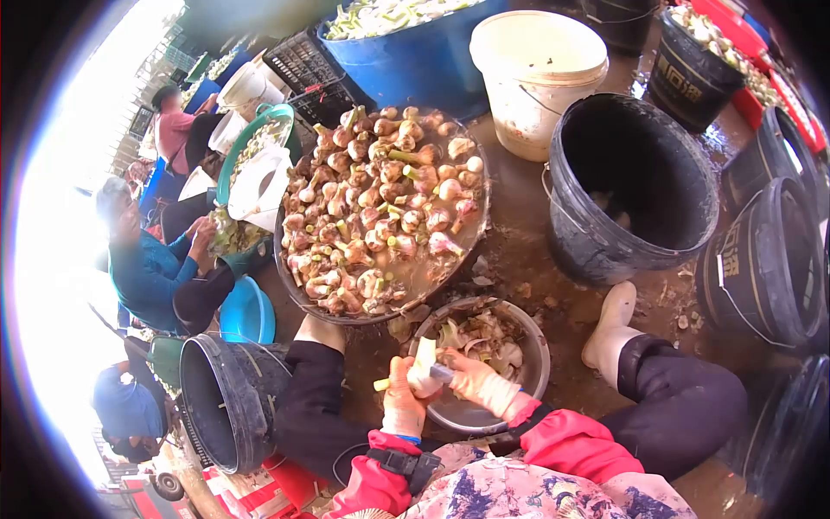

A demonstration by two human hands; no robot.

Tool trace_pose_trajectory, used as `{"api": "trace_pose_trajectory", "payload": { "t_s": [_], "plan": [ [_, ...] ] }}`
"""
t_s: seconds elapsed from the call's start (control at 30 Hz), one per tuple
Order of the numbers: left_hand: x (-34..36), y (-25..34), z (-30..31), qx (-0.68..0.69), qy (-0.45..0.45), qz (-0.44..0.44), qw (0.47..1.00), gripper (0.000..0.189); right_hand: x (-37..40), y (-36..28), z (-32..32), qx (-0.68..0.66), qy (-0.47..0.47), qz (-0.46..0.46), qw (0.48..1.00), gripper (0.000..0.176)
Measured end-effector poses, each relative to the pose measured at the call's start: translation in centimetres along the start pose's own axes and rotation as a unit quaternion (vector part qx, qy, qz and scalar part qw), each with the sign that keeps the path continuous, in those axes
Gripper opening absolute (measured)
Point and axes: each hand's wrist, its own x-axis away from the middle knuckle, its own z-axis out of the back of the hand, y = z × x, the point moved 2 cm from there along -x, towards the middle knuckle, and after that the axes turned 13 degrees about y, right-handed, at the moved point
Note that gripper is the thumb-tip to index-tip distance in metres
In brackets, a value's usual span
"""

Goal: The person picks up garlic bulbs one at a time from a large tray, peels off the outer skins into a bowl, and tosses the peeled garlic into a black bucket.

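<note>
My left hand is closed around a garlic bulb with a pale stem pointing up, held over the near left rim of a metal basin. Against the bulb's right side is the short grey blade of a knife, and my right hand is closed on it; the handle is hidden in the fingers. Garlic skins and trimmings lie in the basin. Just beyond stands a wide round tub, heaped with unpeeled garlic bulbs in muddy water.
A black bucket with pale pieces inside stands ahead right, beside a white bucket. Another black bucket lies tilted by my left leg. Several black buckets line the right. Co-workers sit at left. The ground is wet.
</note>
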Motion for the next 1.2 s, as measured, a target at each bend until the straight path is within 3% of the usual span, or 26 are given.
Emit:
{"api": "trace_pose_trajectory", "payload": {
  "t_s": [0.03,0.07,0.1,0.23,0.3,0.37,0.43,0.53,0.6,0.63,0.7,0.77,0.8,0.83,0.87,0.9,0.97,1.03,1.1,1.17,1.2],
  "plan": [
    [-0.4,-0.8,-0.3,-0.003,0.017,0.005,1.000,0.056,-0.2,-2.9,0.2,-0.033,0.021,-0.039,0.998,0.050],
    [-0.5,-1.0,-1.0,-0.034,0.027,0.006,0.999,0.046,-0.3,-3.2,0.0,0.000,0.068,-0.154,0.986,0.045],
    [-0.1,-1.3,-1.7,-0.037,0.032,-0.049,0.998,0.032,-0.5,-3.8,-0.2,0.029,0.139,-0.259,0.956,0.030],
    [0.7,-2.7,-2.8,-0.051,0.023,-0.092,0.994,0.029,-0.5,-1.6,-0.3,-0.026,0.238,-0.247,0.939,0.021],
    [0.8,-2.7,-3.0,-0.197,0.021,-0.263,0.944,0.029,-1.0,-1.1,0.6,-0.032,0.273,-0.242,0.931,0.019],
    [2.0,-2.2,-3.3,-0.263,-0.010,-0.350,0.899,0.026,-1.1,-1.5,1.7,-0.069,0.301,-0.348,0.885,0.018],
    [2.9,-0.7,-3.7,-0.306,-0.061,-0.346,0.885,0.027,-1.0,0.0,2.0,-0.061,0.314,-0.347,0.882,0.019],
    [4.6,0.8,-2.8,-0.164,-0.167,-0.216,0.948,0.047,-1.1,1.3,3.7,0.188,0.322,-0.325,0.869,0.025],
    [6.5,2.0,-2.0,-0.118,-0.248,-0.184,0.944,0.057,-0.7,3.6,6.2,-0.127,0.434,-0.374,0.810,0.026],
    [7.3,2.5,-1.8,-0.105,-0.265,-0.177,0.942,0.061,-0.4,10.5,7.9,0.201,0.279,-0.334,0.878,0.025],
    [6.1,2.9,-0.7,-0.108,-0.232,-0.172,0.951,0.059,-1.1,5.2,7.8,0.325,0.110,-0.293,0.892,0.027],
    [4.4,3.5,0.1,-0.176,-0.182,-0.270,0.929,0.051,-0.6,0.3,5.9,0.452,0.077,-0.133,0.878,0.038],
    [2.6,3.6,1.2,-0.325,-0.148,-0.403,0.843,0.048,-0.6,-0.2,4.9,0.351,0.080,-0.077,0.930,0.049],
    [2.9,3.9,1.0,-0.324,-0.146,-0.403,0.843,0.048,-1.2,-4.9,5.2,0.164,-0.026,-0.293,0.941,0.052],
    [3.2,4.5,0.4,-0.378,-0.142,-0.462,0.790,0.051,-0.5,-1.4,2.9,0.015,0.032,-0.138,0.990,0.050],
    [3.6,5.0,-0.3,-0.426,-0.138,-0.518,0.729,0.054,-0.4,-3.2,2.4,-0.043,0.037,-0.161,0.985,0.048],
    [3.7,5.1,-1.1,-0.435,-0.132,-0.493,0.742,0.054,-0.5,-8.1,2.7,0.029,0.025,-0.059,0.998,0.045],
    [3.9,4.8,-1.8,-0.439,-0.137,-0.490,0.741,0.052,-0.8,-8.8,2.7,0.102,-0.009,-0.069,0.992,0.043],
    [3.7,4.9,-1.9,-0.449,-0.152,-0.493,0.729,0.053,-1.3,-8.0,2.2,0.137,-0.044,-0.059,0.988,0.058],
    [2.9,4.8,-1.5,-0.382,-0.199,-0.431,0.792,0.052,-1.0,-8.5,2.8,0.112,0.007,-0.039,0.993,0.052],
    [3.0,4.4,-1.6,-0.225,-0.209,-0.286,0.908,0.046,-1.1,-8.4,3.1,0.023,0.036,-0.089,0.995,0.047]
  ]
}}
